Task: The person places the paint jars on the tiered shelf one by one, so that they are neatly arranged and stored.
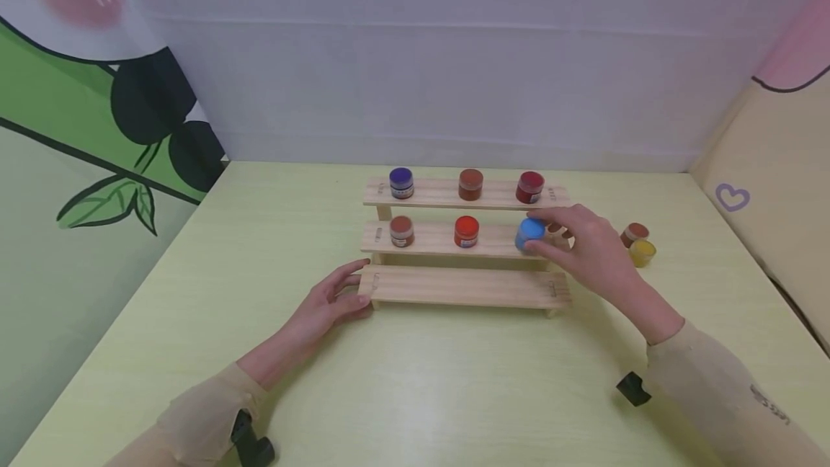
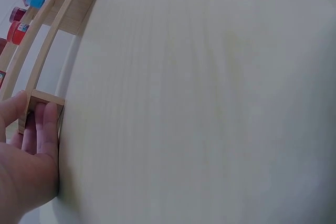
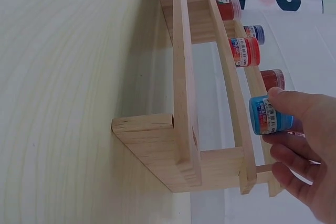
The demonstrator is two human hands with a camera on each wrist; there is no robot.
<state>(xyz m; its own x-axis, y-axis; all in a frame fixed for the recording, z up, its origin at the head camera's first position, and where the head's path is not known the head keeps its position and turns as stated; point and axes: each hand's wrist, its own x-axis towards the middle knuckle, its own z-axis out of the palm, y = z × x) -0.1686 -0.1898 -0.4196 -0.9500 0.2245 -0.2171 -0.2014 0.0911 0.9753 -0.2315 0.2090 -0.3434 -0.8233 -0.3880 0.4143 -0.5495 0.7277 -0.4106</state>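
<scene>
A three-tier wooden rack (image 1: 454,287) stands on the table. My right hand (image 1: 593,251) pinches a light blue paint jar (image 3: 265,115) between thumb and fingers, at the right end of the middle tier. At the rack's lower left end, my left hand (image 1: 320,306) grips the bottom board, the thumb on one side and fingers curled under it in the left wrist view. To the left on the middle tier sit a red jar (image 1: 467,231) and a brown jar (image 1: 402,231). The top tier carries a dark blue jar (image 1: 401,183), a reddish-brown jar (image 1: 470,184) and a dark red jar (image 1: 529,187).
Right of the rack, behind my right wrist, a brown jar (image 1: 634,234) and a yellow jar (image 1: 643,253) stand close together on the pale table (image 1: 415,388). A white cloth wall (image 1: 441,92) rises along the table's back edge, with printed panels on both sides.
</scene>
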